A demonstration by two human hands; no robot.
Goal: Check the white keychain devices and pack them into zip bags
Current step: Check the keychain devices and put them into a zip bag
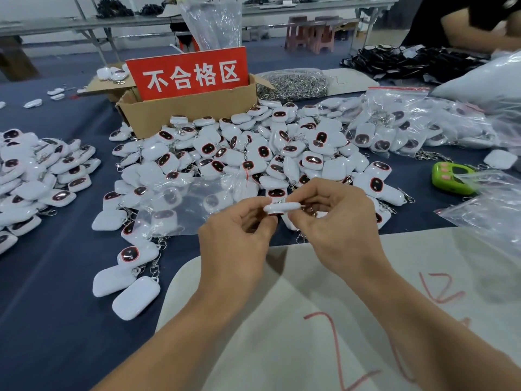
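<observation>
Both my hands hold one white keychain device (282,207) edge-on above the table's near middle. My left hand (236,235) pinches its left end and my right hand (335,218) pinches its right end, where a metal clasp hangs hidden behind the fingers. Behind the hands a large pile of white keychain devices (253,153) with dark oval screens covers the blue cloth. An empty clear zip bag (194,204) lies flat on that pile just left of my hands. A second pile of devices (36,176) sits at the far left.
A cardboard box (191,108) with a red sign (189,71) stands behind the pile. Filled zip bags (403,122) lie at the right, with a green device (451,179) and loose chains (293,86). A white sheet (366,306) with red marks covers the near table. Another person's arm (473,26) is at top right.
</observation>
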